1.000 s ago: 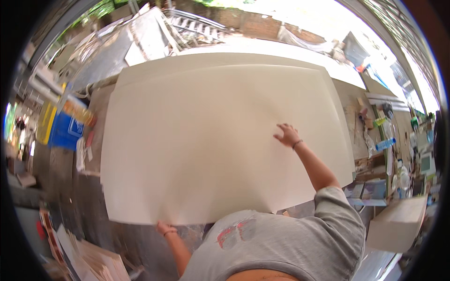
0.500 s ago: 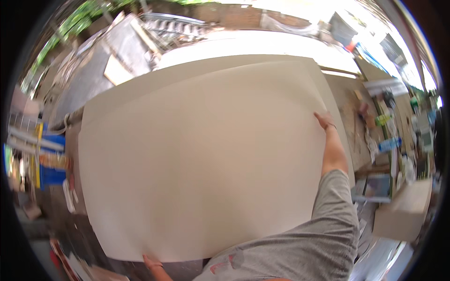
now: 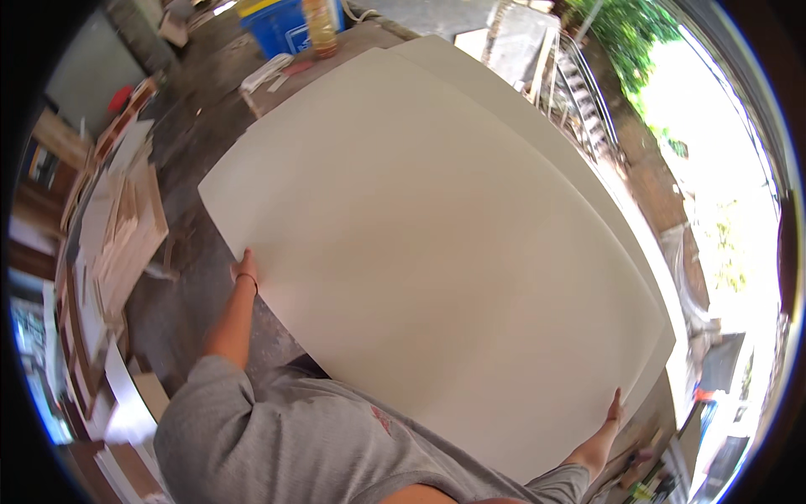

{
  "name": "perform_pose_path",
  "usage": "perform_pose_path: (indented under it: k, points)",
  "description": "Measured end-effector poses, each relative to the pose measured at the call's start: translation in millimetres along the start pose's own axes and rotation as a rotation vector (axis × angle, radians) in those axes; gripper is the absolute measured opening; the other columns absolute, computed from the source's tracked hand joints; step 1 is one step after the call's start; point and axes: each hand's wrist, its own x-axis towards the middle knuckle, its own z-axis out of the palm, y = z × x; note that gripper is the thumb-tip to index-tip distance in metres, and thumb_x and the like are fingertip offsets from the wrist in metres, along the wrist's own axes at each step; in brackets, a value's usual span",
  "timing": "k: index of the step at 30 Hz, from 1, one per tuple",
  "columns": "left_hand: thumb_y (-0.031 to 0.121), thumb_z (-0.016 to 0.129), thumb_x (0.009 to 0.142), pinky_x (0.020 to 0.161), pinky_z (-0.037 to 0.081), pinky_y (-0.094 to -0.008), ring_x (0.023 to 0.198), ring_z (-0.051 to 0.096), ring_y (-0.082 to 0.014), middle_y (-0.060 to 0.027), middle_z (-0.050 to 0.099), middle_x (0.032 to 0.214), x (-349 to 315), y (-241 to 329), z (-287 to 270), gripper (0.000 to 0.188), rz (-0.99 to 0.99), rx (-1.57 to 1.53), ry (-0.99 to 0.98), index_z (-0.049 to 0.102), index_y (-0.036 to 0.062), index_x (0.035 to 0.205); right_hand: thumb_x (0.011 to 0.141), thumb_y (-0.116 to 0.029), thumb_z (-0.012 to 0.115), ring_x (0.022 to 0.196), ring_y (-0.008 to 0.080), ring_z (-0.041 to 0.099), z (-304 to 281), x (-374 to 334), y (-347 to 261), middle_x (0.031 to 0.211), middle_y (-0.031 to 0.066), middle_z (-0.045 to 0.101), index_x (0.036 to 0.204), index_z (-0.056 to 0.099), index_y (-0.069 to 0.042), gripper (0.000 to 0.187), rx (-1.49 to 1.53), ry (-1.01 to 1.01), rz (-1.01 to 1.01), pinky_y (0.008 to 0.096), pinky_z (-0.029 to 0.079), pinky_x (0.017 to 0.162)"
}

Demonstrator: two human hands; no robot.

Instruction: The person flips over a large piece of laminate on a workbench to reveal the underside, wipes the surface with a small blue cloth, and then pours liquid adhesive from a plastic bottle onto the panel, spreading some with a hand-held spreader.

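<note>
A large off-white sheet (image 3: 437, 244) spreads before me, its surface slightly bowed. Along its far and right sides shows a strip of a second pale sheet (image 3: 537, 143) beneath it. My left hand (image 3: 243, 267) is closed on the near left edge of the upper sheet; a dark band circles that wrist. At the right end, my right hand (image 3: 615, 410) grips the upper sheet's edge with the thumb up; its other fingers are mostly hidden.
Stacked boards and offcuts (image 3: 126, 223) lean at the left. A blue bin (image 3: 281, 29) and a bottle of amber liquid (image 3: 319, 29) stand at the far side. Metal steps (image 3: 588, 101) are at the far right, and a cluttered bench (image 3: 638, 470) is at the lower right.
My view has swung to the left, so the sheet appears turned. Both hands remain at its edges; the left one now shows more fully.
</note>
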Motion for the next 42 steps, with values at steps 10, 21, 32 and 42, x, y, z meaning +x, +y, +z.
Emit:
perform_pose_path:
  k: [10, 21, 32, 42]
  points:
    - [0.065, 0.053, 0.073, 0.091, 0.044, -0.0421, 0.11, 0.05, -0.0368, -0.0267, 0.049, 0.121, -36, -7, -46, 0.089, 0.14, 0.223, 0.266, 0.045, -0.011, 0.119, 0.077, -0.059, 0.05, 0.111, 0.0351, 0.049, -14, -53, -35, 0.121, 0.0139, 0.054, 0.121, 0.05, -0.006, 0.069, -0.384, 0.067, 0.054, 0.0515, 0.038, 0.09]
    - [0.055, 0.07, 0.065, 0.086, 0.047, -0.0385, 0.099, 0.056, -0.0351, -0.0267, 0.054, 0.112, -45, -27, -46, 0.091, 0.128, 0.093, 0.039, 0.044, -0.0152, 0.116, 0.074, -0.049, 0.063, 0.125, 0.031, 0.035, 41, -146, -259, 0.135, 0.0154, 0.038, 0.127, 0.044, -0.006, 0.071, -0.02, -0.101, -0.837, 0.0414, 0.032, 0.101]
    - [0.04, 0.076, 0.068, 0.083, 0.047, -0.0404, 0.097, 0.056, -0.0274, -0.0186, 0.055, 0.115, -56, -13, -48, 0.079, 0.071, -0.116, -0.276, 0.044, -0.0131, 0.117, 0.059, -0.068, 0.065, 0.136, 0.0272, 0.011, 53, -154, -518, 0.148, 0.0091, 0.014, 0.139, 0.026, -0.012, 0.106, -0.273, -0.386, -0.859, 0.0456, 0.013, 0.11]
    - [0.053, 0.072, 0.067, 0.08, 0.047, -0.0348, 0.088, 0.058, -0.0244, -0.0176, 0.058, 0.104, -31, -36, -32, 0.081, -0.04, -0.052, -0.18, 0.047, -0.0114, 0.11, 0.069, -0.066, 0.057, 0.116, 0.0285, 0.042, 79, -124, -542, 0.117, 0.0128, 0.051, 0.109, 0.051, -0.006, 0.073, -0.24, -0.18, -0.969, 0.0458, 0.03, 0.095]
